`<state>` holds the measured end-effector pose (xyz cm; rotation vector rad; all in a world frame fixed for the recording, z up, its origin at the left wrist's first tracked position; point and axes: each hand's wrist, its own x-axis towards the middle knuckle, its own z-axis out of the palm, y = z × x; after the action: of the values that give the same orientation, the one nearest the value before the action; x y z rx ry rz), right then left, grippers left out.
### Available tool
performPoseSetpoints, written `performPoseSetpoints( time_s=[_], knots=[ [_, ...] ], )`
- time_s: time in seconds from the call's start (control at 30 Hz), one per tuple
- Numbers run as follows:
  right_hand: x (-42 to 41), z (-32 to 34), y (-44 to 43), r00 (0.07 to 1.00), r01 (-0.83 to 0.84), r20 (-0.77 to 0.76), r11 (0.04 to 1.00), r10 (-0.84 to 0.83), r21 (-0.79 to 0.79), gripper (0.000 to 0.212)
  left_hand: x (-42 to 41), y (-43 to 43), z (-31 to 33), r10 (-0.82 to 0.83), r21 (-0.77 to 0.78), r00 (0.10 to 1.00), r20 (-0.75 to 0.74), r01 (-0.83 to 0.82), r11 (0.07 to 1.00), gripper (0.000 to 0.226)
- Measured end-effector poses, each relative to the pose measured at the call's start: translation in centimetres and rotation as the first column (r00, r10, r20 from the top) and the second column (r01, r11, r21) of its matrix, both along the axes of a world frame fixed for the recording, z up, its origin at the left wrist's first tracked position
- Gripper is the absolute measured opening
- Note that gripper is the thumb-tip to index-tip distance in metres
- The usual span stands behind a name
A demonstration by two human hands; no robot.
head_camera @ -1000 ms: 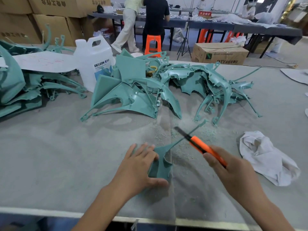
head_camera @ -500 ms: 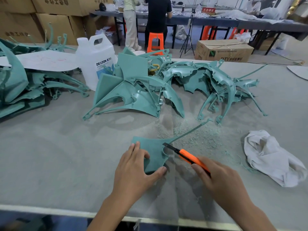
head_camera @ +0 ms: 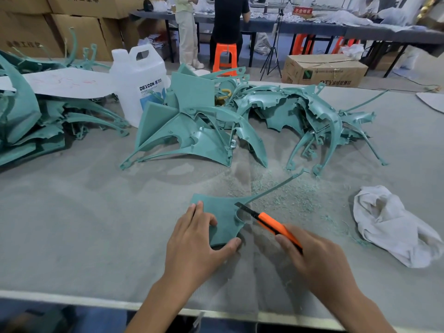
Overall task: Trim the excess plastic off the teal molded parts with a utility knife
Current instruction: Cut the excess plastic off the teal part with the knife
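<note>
A single wide-angle camera, worn on the person's head, gave the only view. It faced forward and down across the bench point(head_camera: 72, 236), whose near edge ran along the bottom of the frame, slanting a little lower to the right. The left hand point(head_camera: 194, 246) and right hand point(head_camera: 312, 258) sat close beneath the lens, near enough to show the utility knife point(head_camera: 269, 222) plainly. The far room, with cardboard boxes point(head_camera: 324, 70), filled the top.
</note>
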<state>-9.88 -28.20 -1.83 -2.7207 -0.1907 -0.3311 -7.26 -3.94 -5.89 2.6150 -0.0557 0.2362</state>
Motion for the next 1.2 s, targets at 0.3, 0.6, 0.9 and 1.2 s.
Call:
performPoseSetpoints(
  time_s=[0.3, 0.6, 0.9, 1.2],
  knots=[
    [-0.2, 0.2, -0.6, 0.992, 0.11, -0.063, 0.991, -0.105, 0.08, 0.008, 0.0, 0.1, 0.0, -0.008, 0.006, 1.0, 0.007, 0.008, 1.0, 0.057],
    [0.0, 0.9, -1.2, 0.984, -0.012, -0.171, 0.983, 0.044, 0.184, 0.02, 0.7, 1.1, 0.3, -0.064, 0.039, 0.997, -0.038, 0.065, 0.997, 0.058],
    [0.7, 1.1, -0.9, 0.997, 0.033, -0.063, 0.999, -0.033, 0.004, 0.013, 1.1, 1.6, 0.1, -0.096, 0.052, 0.995, -0.03, 0.097, 0.994, 0.056],
    [-1.5, 1.3, -0.9, 0.987, -0.035, -0.151, 0.984, 0.062, 0.175, 0.029, 1.1, 1.9, 0.1, -0.095, 0.004, 0.994, -0.058, 0.096, 0.995, 0.061]
  ],
)
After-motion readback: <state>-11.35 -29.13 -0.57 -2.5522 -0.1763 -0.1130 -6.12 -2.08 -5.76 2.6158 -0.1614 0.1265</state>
